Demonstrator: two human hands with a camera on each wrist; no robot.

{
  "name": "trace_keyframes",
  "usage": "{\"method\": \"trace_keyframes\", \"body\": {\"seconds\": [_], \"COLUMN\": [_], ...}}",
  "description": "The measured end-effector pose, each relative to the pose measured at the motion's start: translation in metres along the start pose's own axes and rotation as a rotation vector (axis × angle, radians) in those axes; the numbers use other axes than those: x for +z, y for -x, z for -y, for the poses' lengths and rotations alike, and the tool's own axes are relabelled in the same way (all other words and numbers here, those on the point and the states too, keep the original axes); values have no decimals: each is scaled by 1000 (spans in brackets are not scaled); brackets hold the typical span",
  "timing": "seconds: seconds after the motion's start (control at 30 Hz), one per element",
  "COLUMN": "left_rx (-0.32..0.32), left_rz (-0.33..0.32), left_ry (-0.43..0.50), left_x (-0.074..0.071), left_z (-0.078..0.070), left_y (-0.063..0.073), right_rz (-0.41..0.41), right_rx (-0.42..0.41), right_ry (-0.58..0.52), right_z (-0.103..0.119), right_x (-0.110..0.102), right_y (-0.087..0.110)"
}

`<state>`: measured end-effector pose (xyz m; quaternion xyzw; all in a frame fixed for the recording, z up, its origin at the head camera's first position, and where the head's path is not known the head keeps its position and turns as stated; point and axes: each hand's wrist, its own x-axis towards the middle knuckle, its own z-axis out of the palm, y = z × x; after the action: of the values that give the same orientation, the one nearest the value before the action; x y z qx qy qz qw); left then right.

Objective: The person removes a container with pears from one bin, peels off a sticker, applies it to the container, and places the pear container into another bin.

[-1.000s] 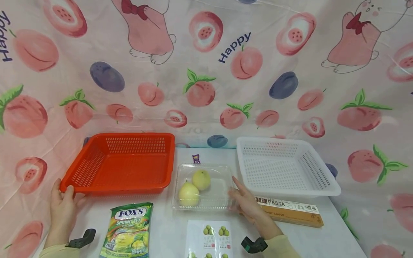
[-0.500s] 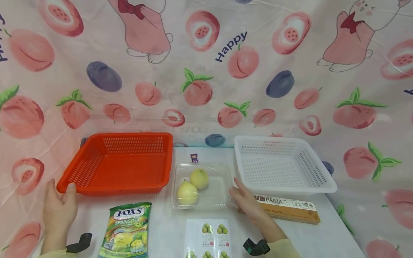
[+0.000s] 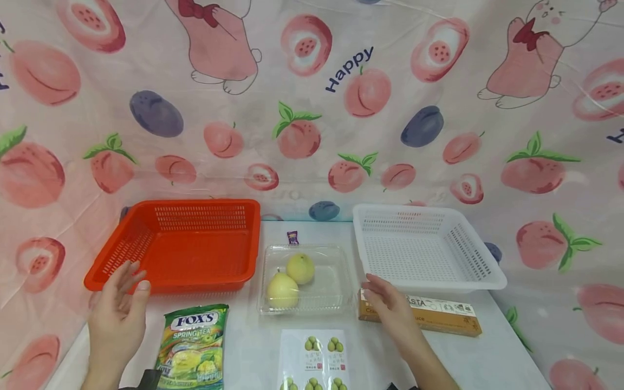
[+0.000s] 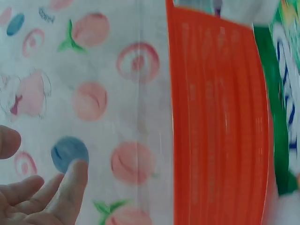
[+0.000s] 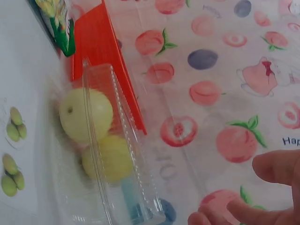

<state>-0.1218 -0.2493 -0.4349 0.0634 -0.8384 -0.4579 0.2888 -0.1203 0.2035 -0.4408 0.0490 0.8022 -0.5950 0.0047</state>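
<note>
My left hand [image 3: 117,319] hovers in front of the red basket [image 3: 195,281], its fingers loose and holding nothing. Just right of that hand lies a green Fox's Spring Tea candy bag [image 3: 192,346]. My right hand [image 3: 392,311] is held over the left part of a brown and white pasta box [image 3: 443,317], fingers relaxed, nothing in them. Left of it stands a clear plastic container [image 3: 326,279] with two yellow-green pears [image 3: 283,291] inside. The right wrist view shows the container [image 5: 101,206] and pears [image 5: 86,115] apart from my fingers [image 5: 276,166].
A white basket [image 3: 409,260] stands at the back right. A small purple wrapped candy [image 3: 292,238] lies behind the clear container. In front of it is a white sheet [image 3: 297,352] printed with pears. A fruit-patterned cloth [image 3: 292,81] hangs behind the table.
My left hand has left the red basket's rim and moved right. My right hand has drawn away from the clear container, rightward over the pasta box. The camera view has shifted slightly.
</note>
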Motion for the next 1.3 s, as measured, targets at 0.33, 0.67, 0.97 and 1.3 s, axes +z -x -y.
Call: {"method": "trace_keyframes", "body": {"seconds": [0.33,0.67,0.97,1.3], "left_rx": [0,-435,-581,-618], "left_rz": [459,774,1035,1063], "left_ry": [353,711,710,611], "left_x": [41,84,126,141], "left_z": [-25,-34,-10,2], "left_y": [44,67,100,108], "right_rz": [153,392,429,345], "right_rx": [55,131,162,45], "right_ry": [-145,-131,22,189], "right_z": [-11,-46,-62,-71], "right_x": [16,46,68,79], "right_y": [18,17,23,27]}}
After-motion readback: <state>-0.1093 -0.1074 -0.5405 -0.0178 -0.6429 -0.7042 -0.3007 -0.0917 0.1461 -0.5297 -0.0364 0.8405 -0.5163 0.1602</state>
